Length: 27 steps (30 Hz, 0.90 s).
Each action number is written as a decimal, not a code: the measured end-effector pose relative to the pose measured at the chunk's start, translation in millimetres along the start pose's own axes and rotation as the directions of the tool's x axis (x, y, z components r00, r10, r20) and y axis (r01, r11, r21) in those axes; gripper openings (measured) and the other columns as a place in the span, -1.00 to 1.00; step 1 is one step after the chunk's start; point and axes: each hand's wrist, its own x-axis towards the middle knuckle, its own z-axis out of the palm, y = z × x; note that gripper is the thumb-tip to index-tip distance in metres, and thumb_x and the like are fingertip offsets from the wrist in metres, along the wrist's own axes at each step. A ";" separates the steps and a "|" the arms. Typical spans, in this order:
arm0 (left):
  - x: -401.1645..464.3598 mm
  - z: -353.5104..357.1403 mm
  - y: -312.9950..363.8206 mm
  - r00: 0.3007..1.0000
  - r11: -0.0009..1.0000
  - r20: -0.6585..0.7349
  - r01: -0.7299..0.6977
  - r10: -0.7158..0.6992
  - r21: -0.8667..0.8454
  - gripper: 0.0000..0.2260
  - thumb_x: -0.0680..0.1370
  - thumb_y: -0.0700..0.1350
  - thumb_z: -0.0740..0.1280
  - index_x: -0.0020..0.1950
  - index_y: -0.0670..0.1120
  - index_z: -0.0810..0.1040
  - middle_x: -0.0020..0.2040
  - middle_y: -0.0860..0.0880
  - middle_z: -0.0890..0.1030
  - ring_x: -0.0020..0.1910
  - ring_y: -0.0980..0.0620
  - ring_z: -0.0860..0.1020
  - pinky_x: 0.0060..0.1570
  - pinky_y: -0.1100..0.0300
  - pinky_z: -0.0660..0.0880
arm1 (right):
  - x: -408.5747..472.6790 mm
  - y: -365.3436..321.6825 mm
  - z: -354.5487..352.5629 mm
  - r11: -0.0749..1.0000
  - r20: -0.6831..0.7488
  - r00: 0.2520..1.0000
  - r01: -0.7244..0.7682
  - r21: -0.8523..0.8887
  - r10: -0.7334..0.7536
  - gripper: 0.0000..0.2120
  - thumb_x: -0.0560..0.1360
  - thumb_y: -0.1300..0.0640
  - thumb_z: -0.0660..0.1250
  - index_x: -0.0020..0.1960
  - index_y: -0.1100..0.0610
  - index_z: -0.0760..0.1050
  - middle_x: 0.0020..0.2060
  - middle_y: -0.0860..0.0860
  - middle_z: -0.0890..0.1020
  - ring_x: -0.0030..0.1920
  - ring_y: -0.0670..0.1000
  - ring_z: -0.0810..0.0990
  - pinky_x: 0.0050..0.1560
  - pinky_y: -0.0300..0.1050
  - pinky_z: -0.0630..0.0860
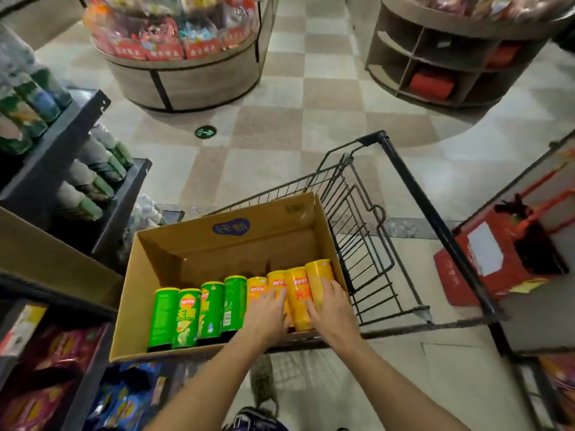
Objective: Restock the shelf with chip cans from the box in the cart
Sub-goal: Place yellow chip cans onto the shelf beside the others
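Lying in one row inside the cardboard box in the cart are four green cans and four yellow cans, their red logos unreadable. Left hand and right hand rest, fingers extended, on yellow ones.

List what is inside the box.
Box: four green cans, four yellow cans along the near side. Left hand, right hand cover the yellow cans' lower ends.
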 end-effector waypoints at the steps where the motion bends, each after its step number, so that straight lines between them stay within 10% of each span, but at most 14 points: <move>1: 7.8 4.2 1.7 1.000 0.999 0.018 -0.011 0.011 -0.038 -0.39 0.59 0.07 0.22 0.58 -0.05 0.08 0.45 -0.11 0.33 0.36 -0.15 0.40 0.22 0.00 0.40 | 5.1 0.8 2.0 0.999 0.008 0.999 -0.034 -0.011 0.034 -0.30 0.59 -0.15 0.23 0.59 0.09 0.05 0.46 0.10 0.29 0.41 0.13 0.34 0.37 0.00 0.35; 13: 84.8 24.2 -16.2 0.980 0.802 0.196 0.136 -0.024 -0.582 -0.17 0.58 0.05 0.32 0.60 0.05 -0.23 0.35 -0.10 0.49 0.19 -0.07 0.55 0.11 0.09 0.49 | 52.7 -25.6 10.1 0.946 0.076 0.969 -0.209 -0.247 0.234 -0.13 0.58 -0.06 0.29 0.60 -0.03 -0.30 0.40 0.14 0.32 0.26 0.16 0.48 0.21 0.02 0.49; 27: 110.0 35.7 -30.3 0.966 0.660 0.258 0.207 -0.021 -0.722 -0.32 0.55 0.16 0.34 0.58 0.13 0.09 0.43 -0.09 0.37 0.38 -0.09 0.39 0.32 0.04 0.38 | 60.1 -38.3 28.3 0.899 0.041 0.922 -0.365 -0.241 0.385 -0.08 0.58 0.06 0.35 0.57 -0.09 -0.33 0.44 0.19 0.12 0.37 0.18 0.24 0.28 0.08 0.45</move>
